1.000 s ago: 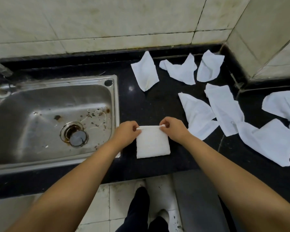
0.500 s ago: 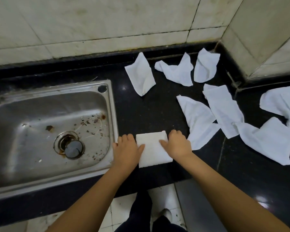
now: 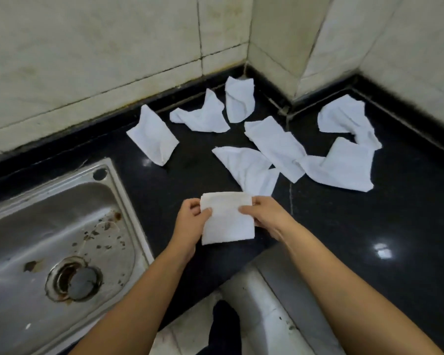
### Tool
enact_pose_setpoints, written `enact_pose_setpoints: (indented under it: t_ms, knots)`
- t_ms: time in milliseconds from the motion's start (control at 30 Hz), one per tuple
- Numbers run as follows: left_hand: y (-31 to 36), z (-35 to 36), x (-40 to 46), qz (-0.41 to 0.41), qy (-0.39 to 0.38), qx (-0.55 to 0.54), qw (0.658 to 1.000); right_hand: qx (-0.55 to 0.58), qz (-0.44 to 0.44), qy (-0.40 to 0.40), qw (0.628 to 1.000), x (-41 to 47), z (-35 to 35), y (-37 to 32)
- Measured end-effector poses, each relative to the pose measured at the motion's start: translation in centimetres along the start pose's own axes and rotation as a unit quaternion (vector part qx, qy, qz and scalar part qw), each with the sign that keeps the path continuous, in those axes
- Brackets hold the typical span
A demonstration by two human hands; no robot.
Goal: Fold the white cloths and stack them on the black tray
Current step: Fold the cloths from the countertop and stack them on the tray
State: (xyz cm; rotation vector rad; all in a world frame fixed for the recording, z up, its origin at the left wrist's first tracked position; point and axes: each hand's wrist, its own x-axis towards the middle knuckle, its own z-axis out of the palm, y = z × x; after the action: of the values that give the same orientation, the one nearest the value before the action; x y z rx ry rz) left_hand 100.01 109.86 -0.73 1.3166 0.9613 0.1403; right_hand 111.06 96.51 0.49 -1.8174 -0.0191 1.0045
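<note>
A folded white cloth (image 3: 227, 221) is lifted a little above the black counter's front edge. My left hand (image 3: 190, 221) pinches its left side with the thumb on top. My right hand (image 3: 265, 217) grips its right side the same way. Several loose, crumpled white cloths lie spread on the counter behind, among them one (image 3: 153, 138) by the sink's far corner, one (image 3: 249, 167) just beyond the held cloth and one (image 3: 344, 165) further right. No black tray is in view.
A stained steel sink (image 3: 57, 239) fills the left, its rim close to my left hand. The black counter (image 3: 369, 226) runs right into a tiled wall corner (image 3: 249, 60). Below the counter edge are the floor tiles and a dark trouser leg (image 3: 224, 329).
The folded cloth lay flat under both pressing hands; now both hands have picked it up off the counter by its sides. The view has swung to the right.
</note>
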Motion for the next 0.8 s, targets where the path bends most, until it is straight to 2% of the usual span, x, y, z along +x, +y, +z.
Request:
enact_pose_setpoints:
  t_ms: [67,200,333,467,567,667,800]
  knots:
    - [1.3,2.9,-0.7,-0.048,-0.092,-0.030,0.994,0.080,0.008,0.016,0.997,-2.3,-3.9,1.0]
    - [2.1,10.5,-3.9,-0.111,-0.264,0.035,0.957,0.179,0.006,0.100,0.979,-9.2,-12.1,5.0]
    - [0.0,19.1,-10.8,-0.119,-0.378,0.118,0.911,0.256,0.003,0.182,0.949,-18.9,-19.2,12.8]
    - [-4.7,26.9,-20.2,-0.118,-0.460,0.181,0.861,0.315,0.006,0.273,0.909,-29.7,-23.1,22.0]
    - [-10.2,32.8,-30.6,-0.128,-0.533,0.243,0.800,0.375,0.020,0.359,0.855,-40.5,-25.1,30.6]
    - [-15.3,37.8,-41.4,-0.144,-0.606,0.292,0.726,0.424,0.033,0.447,0.787,-51.3,-26.1,37.7]
    - [-21.1,43.2,-54.2,-0.133,-0.676,0.358,0.631,0.471,0.015,0.537,0.700,-63.0,-26.0,45.6]
